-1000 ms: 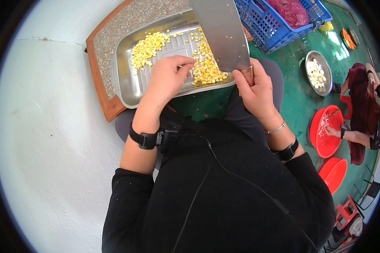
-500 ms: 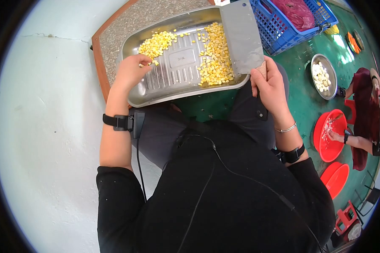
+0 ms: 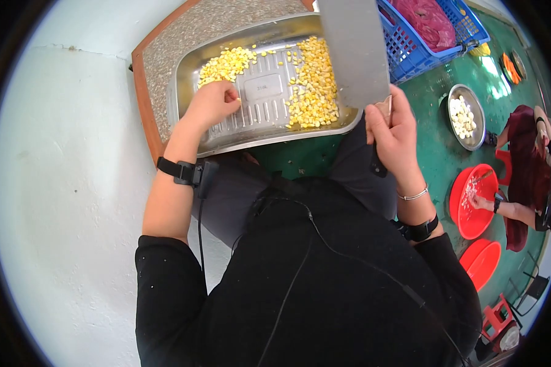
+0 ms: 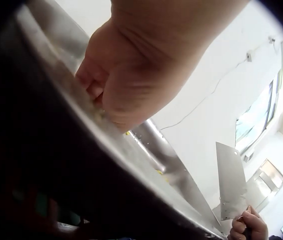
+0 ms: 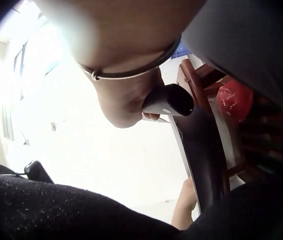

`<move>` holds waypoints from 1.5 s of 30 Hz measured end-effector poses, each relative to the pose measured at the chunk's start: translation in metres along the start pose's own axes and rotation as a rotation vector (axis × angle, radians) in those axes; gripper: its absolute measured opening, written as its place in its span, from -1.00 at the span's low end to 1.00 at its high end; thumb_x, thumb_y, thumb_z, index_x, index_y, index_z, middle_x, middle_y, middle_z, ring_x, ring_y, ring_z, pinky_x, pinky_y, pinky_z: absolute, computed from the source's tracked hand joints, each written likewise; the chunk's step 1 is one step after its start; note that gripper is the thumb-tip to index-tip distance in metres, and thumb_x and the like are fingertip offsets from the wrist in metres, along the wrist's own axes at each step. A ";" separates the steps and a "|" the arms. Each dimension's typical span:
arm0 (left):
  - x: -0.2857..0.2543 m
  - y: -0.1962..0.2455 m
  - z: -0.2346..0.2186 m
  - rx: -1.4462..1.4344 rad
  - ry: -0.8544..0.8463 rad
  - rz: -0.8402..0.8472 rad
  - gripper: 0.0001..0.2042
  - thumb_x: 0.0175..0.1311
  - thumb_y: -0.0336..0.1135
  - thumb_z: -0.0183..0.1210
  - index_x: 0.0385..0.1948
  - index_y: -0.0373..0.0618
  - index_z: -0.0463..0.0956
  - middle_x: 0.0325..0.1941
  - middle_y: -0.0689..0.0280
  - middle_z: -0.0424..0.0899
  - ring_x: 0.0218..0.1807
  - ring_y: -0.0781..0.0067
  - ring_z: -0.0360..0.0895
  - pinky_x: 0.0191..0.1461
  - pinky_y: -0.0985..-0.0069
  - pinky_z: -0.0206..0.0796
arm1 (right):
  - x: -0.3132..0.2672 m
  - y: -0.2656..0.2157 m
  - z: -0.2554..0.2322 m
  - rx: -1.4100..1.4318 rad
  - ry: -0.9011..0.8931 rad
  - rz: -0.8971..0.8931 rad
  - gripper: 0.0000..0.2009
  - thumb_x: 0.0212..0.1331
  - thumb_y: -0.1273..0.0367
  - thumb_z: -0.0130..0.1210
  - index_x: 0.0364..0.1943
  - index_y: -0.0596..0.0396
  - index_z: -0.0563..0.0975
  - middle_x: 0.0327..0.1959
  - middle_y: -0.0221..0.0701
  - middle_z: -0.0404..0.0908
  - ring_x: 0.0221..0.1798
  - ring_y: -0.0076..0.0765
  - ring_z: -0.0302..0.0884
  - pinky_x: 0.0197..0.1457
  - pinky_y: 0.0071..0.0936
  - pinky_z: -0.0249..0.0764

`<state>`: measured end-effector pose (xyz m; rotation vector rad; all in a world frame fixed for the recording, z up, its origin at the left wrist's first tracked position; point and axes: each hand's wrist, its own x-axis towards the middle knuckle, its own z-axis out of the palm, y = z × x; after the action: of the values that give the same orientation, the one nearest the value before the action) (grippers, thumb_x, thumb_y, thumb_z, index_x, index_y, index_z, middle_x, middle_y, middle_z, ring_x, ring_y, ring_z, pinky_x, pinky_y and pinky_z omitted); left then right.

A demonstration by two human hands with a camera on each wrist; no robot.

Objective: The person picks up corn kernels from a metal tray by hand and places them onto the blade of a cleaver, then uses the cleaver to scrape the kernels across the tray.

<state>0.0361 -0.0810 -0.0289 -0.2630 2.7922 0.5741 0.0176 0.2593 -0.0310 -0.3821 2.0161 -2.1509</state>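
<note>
In the head view a rectangular metal pan (image 3: 263,144) holds loose yellow corn kernels (image 3: 315,85), with one heap at the far left and a longer band along the right. Over the pan's left part is my left hand (image 3: 211,105), fingers curled, with a pale corn kernel (image 3: 239,100) at the fingertips. My right hand (image 3: 399,131) grips the handle of a cleaver, thumb along its near side. The broad grey blade (image 3: 355,55) stands up over the pan's right end. The left wrist view shows the cleaver (image 4: 231,180) upright beyond the pan's rim.
Under the pan is a speckled table (image 3: 165,79) with a wooden edge, beside a white wall (image 3: 73,183). To the right stand a blue basket (image 3: 434,61), a metal bowl (image 3: 471,101) of pale pieces and red basins (image 3: 483,177). Another person's hand (image 3: 483,203) reaches into one basin.
My left hand went from the middle of the pan to its left heap, then slightly back right. The cleaver swung off the right kernels to the pan's right end and is now raised.
</note>
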 end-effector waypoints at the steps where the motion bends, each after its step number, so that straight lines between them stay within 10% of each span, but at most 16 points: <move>1: -0.002 0.004 0.003 -0.081 -0.013 0.013 -0.84 0.08 -0.37 0.26 -0.38 -0.24 0.56 -0.43 0.24 0.64 -0.34 0.44 0.59 -0.24 0.48 0.41 | -0.002 -0.002 0.004 -0.033 -0.026 0.018 -0.64 0.26 0.51 0.05 0.13 0.21 0.33 -0.54 -0.57 0.41 -0.60 -0.75 0.27 -0.55 -0.71 0.24; 6: -0.015 0.028 0.012 -0.510 -0.020 0.010 -0.86 0.12 -0.38 0.27 -0.39 -0.20 0.52 -0.39 0.35 0.63 -0.32 0.57 0.57 -0.25 0.55 0.40 | -0.012 0.005 0.018 -0.202 -0.159 -0.011 -0.64 0.23 0.48 0.09 0.10 0.22 0.34 -0.61 -0.44 0.41 -0.57 -0.61 0.34 -0.46 -0.56 0.31; 9: -0.026 0.041 0.019 -0.952 -0.038 0.087 -0.88 0.17 -0.41 0.25 -0.31 -0.19 0.55 -0.35 0.38 0.63 -0.31 0.60 0.56 -0.22 0.61 0.40 | -0.017 -0.002 0.027 -0.312 -0.234 -0.135 -0.64 0.18 0.49 0.10 0.07 0.21 0.36 -0.52 -0.25 0.50 -0.50 -0.15 0.50 -0.34 -0.45 0.43; 14: -0.047 0.057 0.028 -1.270 0.040 0.039 -0.82 0.24 -0.46 0.21 -0.14 -0.20 0.56 -0.27 0.30 0.67 -0.22 0.53 0.61 -0.10 0.58 0.47 | -0.020 -0.011 0.030 -0.420 -0.296 -0.267 -0.62 0.14 0.52 0.13 0.07 0.18 0.38 -0.51 -0.25 0.53 -0.50 -0.14 0.56 -0.38 -0.45 0.44; 39: -0.081 0.080 0.027 -1.237 0.249 0.078 -0.82 0.17 -0.60 0.17 -0.19 -0.28 0.61 -0.20 0.20 0.71 -0.25 0.55 0.62 -0.13 0.60 0.49 | -0.015 -0.019 0.040 -0.677 -0.295 -0.802 -0.56 -0.08 0.55 0.21 0.00 0.04 0.55 -0.57 -0.40 0.48 -0.58 -0.28 0.47 -0.52 -0.40 0.37; 45: -0.076 0.081 0.034 -1.393 0.214 0.150 -0.80 0.28 -0.48 0.12 -0.12 -0.36 0.57 -0.03 0.05 0.64 0.00 0.31 0.61 0.02 0.45 0.50 | -0.014 -0.015 0.041 -0.657 -0.282 -0.807 -0.54 -0.10 0.56 0.21 0.02 0.04 0.55 -0.55 -0.40 0.49 -0.58 -0.29 0.47 -0.52 -0.40 0.37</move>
<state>0.0970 0.0150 -0.0072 -0.3635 2.0487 2.5152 0.0439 0.2258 -0.0147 -1.7209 2.6017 -1.4754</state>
